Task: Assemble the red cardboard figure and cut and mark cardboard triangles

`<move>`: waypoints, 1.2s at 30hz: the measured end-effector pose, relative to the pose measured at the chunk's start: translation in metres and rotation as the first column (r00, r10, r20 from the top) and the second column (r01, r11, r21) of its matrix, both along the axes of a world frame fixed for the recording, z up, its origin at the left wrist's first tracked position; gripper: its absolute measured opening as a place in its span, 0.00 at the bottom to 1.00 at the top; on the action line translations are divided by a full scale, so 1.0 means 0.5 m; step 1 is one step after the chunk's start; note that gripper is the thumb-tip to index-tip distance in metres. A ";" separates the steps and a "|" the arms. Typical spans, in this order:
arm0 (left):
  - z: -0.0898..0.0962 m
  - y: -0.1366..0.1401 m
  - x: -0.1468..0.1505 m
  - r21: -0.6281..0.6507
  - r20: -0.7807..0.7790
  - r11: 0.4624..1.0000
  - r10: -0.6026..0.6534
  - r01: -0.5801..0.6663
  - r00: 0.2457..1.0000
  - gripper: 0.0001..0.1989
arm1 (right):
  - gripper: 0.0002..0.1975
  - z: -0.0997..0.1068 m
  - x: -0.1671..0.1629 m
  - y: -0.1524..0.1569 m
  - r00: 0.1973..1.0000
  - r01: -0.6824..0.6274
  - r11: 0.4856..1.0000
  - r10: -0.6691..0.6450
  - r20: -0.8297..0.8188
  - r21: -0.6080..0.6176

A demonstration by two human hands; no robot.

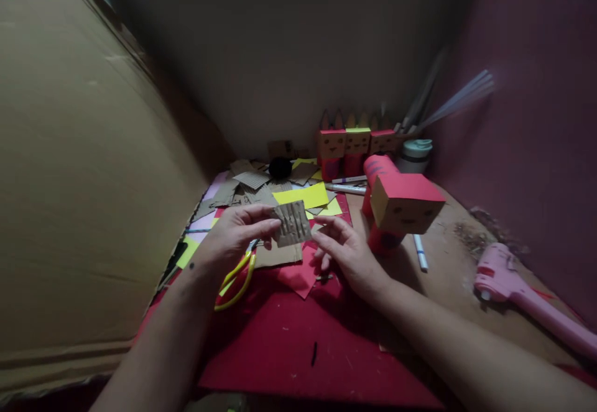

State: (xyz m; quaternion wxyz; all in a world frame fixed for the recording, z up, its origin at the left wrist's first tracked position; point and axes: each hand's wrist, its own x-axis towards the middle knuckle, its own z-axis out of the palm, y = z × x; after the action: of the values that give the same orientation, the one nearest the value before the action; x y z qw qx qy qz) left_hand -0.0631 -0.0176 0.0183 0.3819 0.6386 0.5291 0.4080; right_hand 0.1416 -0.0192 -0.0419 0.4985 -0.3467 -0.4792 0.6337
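Note:
My left hand point(242, 228) pinches a small piece of corrugated cardboard point(293, 224), its ridged face towards me. Close by its right edge, my right hand point(342, 247) has thumb and fingers closed on a smaller cardboard scrap point(318, 228), mostly hidden by the fingers. Yellow-handled scissors point(249, 272) lie under my left hand. Beneath the held piece are a flat cardboard piece point(280, 255) and a red paper piece point(298, 278). Right of my hands stands a box-headed cardboard figure point(405, 210) with a red top and a drawn face.
Cardboard and paper scraps point(252, 179) cover the table's back left. Several similar figures point(332, 145) stand by the wall, near a lidded jar point(415, 154). A pink glue gun point(501, 275) and a marker point(420, 253) lie at right. A large cardboard panel point(69, 169) rises at left.

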 end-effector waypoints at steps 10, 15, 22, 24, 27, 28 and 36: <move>-0.032 -0.006 0.038 0.138 0.129 0.990 -0.038 0.020 0.991 0.09 | 0.16 -0.003 0.003 0.001 0.994 0.040 0.999 -0.039 -0.098 0.002; -0.047 -0.011 0.032 0.014 0.218 1.000 -0.030 0.028 0.975 0.09 | 0.13 -0.004 0.004 0.003 0.982 0.038 0.999 -0.040 -0.183 -0.014; -0.065 -0.012 0.040 -0.198 0.331 0.968 -0.081 0.153 0.940 0.24 | 0.15 -0.009 -0.005 0.007 0.958 0.148 0.987 -0.157 -0.240 -0.056; -0.068 -0.011 0.045 -0.227 0.339 0.959 -0.085 0.170 0.937 0.27 | 0.21 -0.009 -0.007 0.007 0.948 0.139 0.989 -0.147 -0.281 -0.049; -0.069 -0.009 0.047 -0.211 0.358 0.969 -0.047 0.130 0.932 0.22 | 0.30 -0.006 -0.007 0.004 0.955 0.068 0.996 -0.083 -0.284 -0.061; -0.069 -0.009 0.046 -0.200 0.362 0.973 -0.032 0.111 0.932 0.21 | 0.32 -0.004 -0.006 0.004 0.960 0.041 0.997 -0.059 -0.275 -0.072; -0.063 -0.015 0.042 -0.136 0.343 0.990 0.002 0.047 0.939 0.20 | 0.24 -0.005 0.007 0.005 0.985 -0.166 0.974 0.157 -0.068 -0.157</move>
State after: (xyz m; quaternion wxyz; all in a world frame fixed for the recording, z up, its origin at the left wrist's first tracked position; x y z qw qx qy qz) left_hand -0.0423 -0.0250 -0.0132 0.5172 0.5352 0.4749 0.4697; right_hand 0.1449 -0.0165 -0.0443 0.4286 -0.3282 -0.4388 0.7184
